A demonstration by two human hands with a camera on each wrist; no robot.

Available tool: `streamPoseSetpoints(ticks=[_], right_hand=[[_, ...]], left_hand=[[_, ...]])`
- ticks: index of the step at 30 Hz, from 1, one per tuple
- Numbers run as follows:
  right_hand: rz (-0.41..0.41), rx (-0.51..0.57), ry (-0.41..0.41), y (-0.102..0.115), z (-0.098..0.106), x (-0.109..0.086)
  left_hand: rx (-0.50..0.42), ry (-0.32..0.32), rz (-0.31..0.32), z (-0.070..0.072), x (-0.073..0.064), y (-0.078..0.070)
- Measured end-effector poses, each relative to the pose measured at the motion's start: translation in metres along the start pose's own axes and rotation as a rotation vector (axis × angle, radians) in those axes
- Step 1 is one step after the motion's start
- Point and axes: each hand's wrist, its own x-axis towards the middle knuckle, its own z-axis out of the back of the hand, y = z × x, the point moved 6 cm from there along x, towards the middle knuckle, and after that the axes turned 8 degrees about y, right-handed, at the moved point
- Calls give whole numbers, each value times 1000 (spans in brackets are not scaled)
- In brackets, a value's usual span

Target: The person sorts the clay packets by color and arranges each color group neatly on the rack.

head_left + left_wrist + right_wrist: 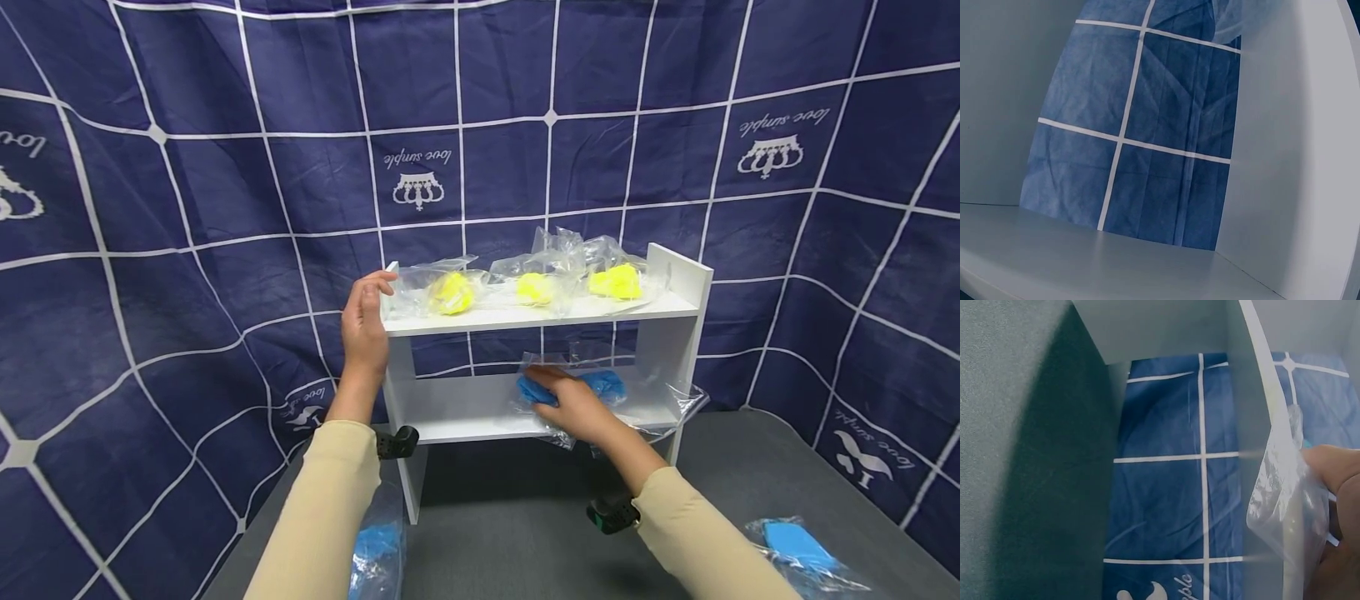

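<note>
A white two-tier shelf [495, 323] stands in front of me. At its upper left corner my left hand [365, 321] grips the side panel, fingers bent over the top edge; the left wrist view shows the shelf's inside but no hand. Over the lower board, my right hand [573, 407] holds a crumpled blue item [534, 390] in a clear plastic bag, its fingers partly covering it. Another blue bagged item [606, 385] lies just right of that hand. In the right wrist view, clear plastic [1272, 500] hangs over the board's front edge beside the fingers [1335, 464].
Bright yellow bagged items [453, 293] sit in a row on the top board. On the dark grey table [517, 533], a flat blue bagged item [798, 543] lies at right and another blue bagged item [377, 542] at left. A navy checked cloth [502, 175] hangs behind.
</note>
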Motion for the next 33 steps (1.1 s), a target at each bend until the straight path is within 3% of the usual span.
streamPoseSetpoints(ticks=[8,19,29,33], right_hand=[[-11,7,-15,1,-2,1],[13,51,-184,3,9,-10],[110,118,-377,12,34,-59],[113,174,-400,13,47,-88]], left_hand=[[3,5,-9,1,0,6],[4,2,-6,2,0,5],[8,8,0,2,0,3],[2,8,-7,2,-1,4]])
